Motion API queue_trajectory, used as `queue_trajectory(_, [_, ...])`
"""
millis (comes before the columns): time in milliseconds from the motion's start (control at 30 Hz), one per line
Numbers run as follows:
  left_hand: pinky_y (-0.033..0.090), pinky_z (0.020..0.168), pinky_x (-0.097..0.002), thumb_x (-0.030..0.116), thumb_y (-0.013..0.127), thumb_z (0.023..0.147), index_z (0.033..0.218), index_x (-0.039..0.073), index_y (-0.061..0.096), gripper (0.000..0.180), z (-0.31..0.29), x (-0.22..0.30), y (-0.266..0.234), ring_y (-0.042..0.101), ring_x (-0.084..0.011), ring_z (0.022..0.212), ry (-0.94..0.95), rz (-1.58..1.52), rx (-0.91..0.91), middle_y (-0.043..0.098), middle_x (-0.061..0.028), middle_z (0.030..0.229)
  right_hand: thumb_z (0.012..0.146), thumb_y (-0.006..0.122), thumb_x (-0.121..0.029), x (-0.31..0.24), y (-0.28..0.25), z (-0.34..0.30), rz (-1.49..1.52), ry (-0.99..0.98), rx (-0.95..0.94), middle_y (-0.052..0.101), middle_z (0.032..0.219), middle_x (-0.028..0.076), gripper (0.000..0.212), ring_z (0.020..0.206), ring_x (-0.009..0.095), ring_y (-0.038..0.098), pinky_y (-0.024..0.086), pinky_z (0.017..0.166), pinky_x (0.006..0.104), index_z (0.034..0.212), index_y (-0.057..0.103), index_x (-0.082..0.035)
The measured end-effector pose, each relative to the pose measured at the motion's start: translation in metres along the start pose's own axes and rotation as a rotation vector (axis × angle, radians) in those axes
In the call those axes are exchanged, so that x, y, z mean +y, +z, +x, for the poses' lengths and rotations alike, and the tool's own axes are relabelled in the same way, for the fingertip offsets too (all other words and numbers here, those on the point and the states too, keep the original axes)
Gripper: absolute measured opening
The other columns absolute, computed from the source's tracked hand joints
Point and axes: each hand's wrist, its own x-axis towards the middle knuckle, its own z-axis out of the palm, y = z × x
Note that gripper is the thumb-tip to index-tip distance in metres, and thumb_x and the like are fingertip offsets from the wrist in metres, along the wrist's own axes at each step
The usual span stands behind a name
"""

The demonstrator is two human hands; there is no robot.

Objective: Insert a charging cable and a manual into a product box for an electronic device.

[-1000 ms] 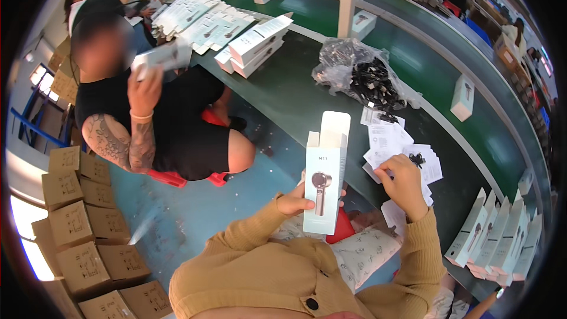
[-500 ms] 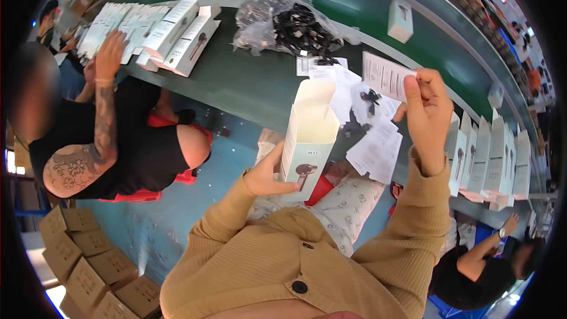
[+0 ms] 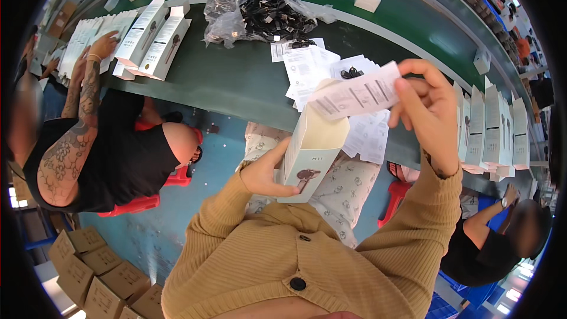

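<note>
My left hand (image 3: 267,172) is closed round the lower left side of a pale product box (image 3: 310,168), tilted over my lap with its top flaps open. Between the thumb and fingers of my right hand (image 3: 422,97) is a printed leaflet (image 3: 360,91). Its free end lies across the box's open mouth, in front of the raised flap. What is inside the box cannot be made out. Behind it on the bench are loose printed sheets (image 3: 307,68) and a small coiled black cable (image 3: 352,72).
A clear plastic bag of black cables (image 3: 274,15) sits on the green bench (image 3: 236,71). Boxes stand in rows at left (image 3: 159,47) and right (image 3: 493,127). Brown cartons (image 3: 103,274) are stacked on the floor. Co-workers sit on both sides, one on a red stool (image 3: 139,205).
My right hand has brought the leaflet down and left, from beside the box to over its opening. My left hand still holds the box. The view has shifted slightly to the right.
</note>
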Motion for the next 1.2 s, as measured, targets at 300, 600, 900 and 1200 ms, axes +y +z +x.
queue_trajectory(300, [0.032,0.105,-0.0349,0.014,0.077,0.066,0.144,0.002,0.023,0.096,0.003,0.002,0.001,0.040,-0.0203,0.125,-0.012,-0.005,-0.042,0.043,-0.0117,0.135,0.082,0.064,0.002,0.023,-0.003,0.014,-0.127,0.075,-0.155,0.068,0.087,0.009,0.025,0.068,0.009,0.061,0.048,0.057,0.0202,0.107,0.061,0.005])
queue_trajectory(600, [0.032,0.105,-0.0347,0.016,0.078,0.067,0.143,0.000,0.024,0.095,0.000,-0.002,0.001,0.041,-0.0210,0.125,-0.030,-0.022,-0.056,0.044,-0.0137,0.134,0.082,0.056,0.004,0.008,-0.026,0.019,-0.264,0.059,-0.209,0.065,0.074,0.006,0.015,0.061,0.010,0.063,0.048,0.053,0.0214,0.092,0.068,0.003])
queue_trajectory(900, [0.031,0.105,-0.0342,0.019,0.079,0.067,0.143,0.000,0.023,0.096,0.003,0.001,-0.004,0.041,-0.0218,0.124,-0.087,0.027,-0.040,0.044,-0.0141,0.134,0.077,0.064,-0.003,0.022,0.011,0.038,-0.491,-0.151,-0.483,0.065,0.072,0.011,0.015,0.058,0.012,0.060,0.047,0.053,0.0245,0.091,0.068,0.000])
queue_trajectory(1200, [0.028,0.108,-0.0348,0.011,0.077,0.067,0.147,0.003,0.014,0.103,-0.018,-0.018,-0.023,0.035,-0.0219,0.131,-0.030,-0.013,0.076,0.037,-0.0117,0.140,0.082,0.066,-0.034,0.079,0.050,0.143,-0.812,-0.220,-0.062,0.063,0.067,0.011,0.031,0.063,0.023,0.061,0.047,0.056,0.0347,0.082,0.068,-0.002])
